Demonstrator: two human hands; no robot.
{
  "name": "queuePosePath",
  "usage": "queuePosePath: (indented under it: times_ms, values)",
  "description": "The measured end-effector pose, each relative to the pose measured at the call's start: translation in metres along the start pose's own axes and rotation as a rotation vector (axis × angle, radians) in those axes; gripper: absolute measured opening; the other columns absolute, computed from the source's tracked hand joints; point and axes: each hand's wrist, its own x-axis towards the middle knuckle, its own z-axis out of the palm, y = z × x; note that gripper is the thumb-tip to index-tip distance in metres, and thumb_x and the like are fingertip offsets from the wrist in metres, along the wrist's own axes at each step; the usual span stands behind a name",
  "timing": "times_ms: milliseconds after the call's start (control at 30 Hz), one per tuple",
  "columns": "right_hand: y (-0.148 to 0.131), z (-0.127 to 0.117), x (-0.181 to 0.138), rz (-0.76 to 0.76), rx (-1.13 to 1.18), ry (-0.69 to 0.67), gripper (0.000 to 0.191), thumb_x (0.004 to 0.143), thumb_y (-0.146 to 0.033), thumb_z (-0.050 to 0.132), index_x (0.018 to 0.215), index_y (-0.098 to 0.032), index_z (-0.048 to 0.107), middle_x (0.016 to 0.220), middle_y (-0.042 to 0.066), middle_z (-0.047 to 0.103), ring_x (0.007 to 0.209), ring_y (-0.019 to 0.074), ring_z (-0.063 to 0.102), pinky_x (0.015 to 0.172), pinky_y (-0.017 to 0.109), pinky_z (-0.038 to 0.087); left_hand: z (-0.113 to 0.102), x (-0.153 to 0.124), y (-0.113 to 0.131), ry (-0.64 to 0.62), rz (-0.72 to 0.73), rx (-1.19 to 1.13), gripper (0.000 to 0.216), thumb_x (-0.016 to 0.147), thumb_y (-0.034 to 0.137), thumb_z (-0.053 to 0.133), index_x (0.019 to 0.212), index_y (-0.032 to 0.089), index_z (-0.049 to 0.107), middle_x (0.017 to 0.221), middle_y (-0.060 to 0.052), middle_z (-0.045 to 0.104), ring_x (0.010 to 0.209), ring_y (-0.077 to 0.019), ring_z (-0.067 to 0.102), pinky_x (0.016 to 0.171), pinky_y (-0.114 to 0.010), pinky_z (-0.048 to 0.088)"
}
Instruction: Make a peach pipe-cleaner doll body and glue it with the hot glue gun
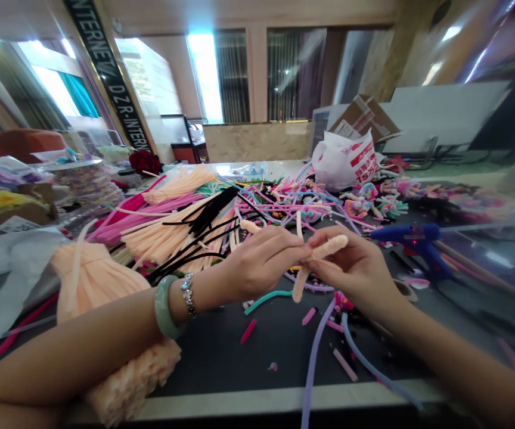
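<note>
Both hands meet over the middle of the dark table, their fingers closed on one peach pipe cleaner that is bent and twisted into several short limbs. My left hand, with a green bangle and a silver bracelet at the wrist, pinches it from the left. From the other side my right hand grips it between thumb and fingers. One fuzzy end points up to the right, another hangs down below the fingertips. The exact join is hidden by the fingers. Below lie cut pieces, a teal pipe cleaner and a lilac pipe cleaner.
A thick peach bundle of pipe cleaners lies under my left forearm. Loose pink, peach and black stems spread behind the hands. To the right rests a blue glue gun. A white plastic bag and a cardboard box stand farther back.
</note>
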Motion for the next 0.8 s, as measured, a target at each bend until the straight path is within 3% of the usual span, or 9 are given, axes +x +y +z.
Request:
queuePosePath:
  times_ms: [267, 400, 800]
  values:
    - [0.009, 0.001, -0.001, -0.001, 0.059, 0.007, 0.015, 0.074, -0.02, 0.072, 0.085, -0.024, 0.064, 0.073, -0.003, 0.057, 0.067, 0.0089, 0.053, 0.062, 0.02, 0.051, -0.007, 0.005, 0.003, -0.055, 0.038, 0.027, 0.016, 0.085, 0.008, 0.053, 0.1, 0.007, 0.059, 0.091, -0.013, 0.068, 0.085, -0.0183, 0.061, 0.076, -0.034, 0.055]
    - [0.014, -0.001, -0.002, 0.077, 0.126, 0.006, 0.015, 0.074, -0.021, 0.073, 0.087, -0.025, 0.067, 0.073, -0.003, 0.058, 0.066, 0.0086, 0.054, 0.061, 0.019, 0.049, -0.012, 0.008, 0.003, -0.068, 0.099, 0.063, 0.016, 0.084, 0.007, 0.055, 0.099, 0.004, 0.06, 0.088, -0.014, 0.067, 0.084, -0.0205, 0.062, 0.075, -0.035, 0.056]
    - [0.017, -0.002, -0.001, 0.131, 0.23, -0.022, 0.02, 0.074, -0.018, 0.072, 0.092, -0.027, 0.07, 0.08, -0.002, 0.065, 0.076, 0.0088, 0.062, 0.071, 0.019, 0.052, -0.01, 0.004, 0.0, -0.118, 0.063, 0.031, 0.021, 0.084, 0.008, 0.056, 0.105, 0.007, 0.058, 0.091, -0.013, 0.066, 0.091, -0.0199, 0.062, 0.08, -0.036, 0.056]
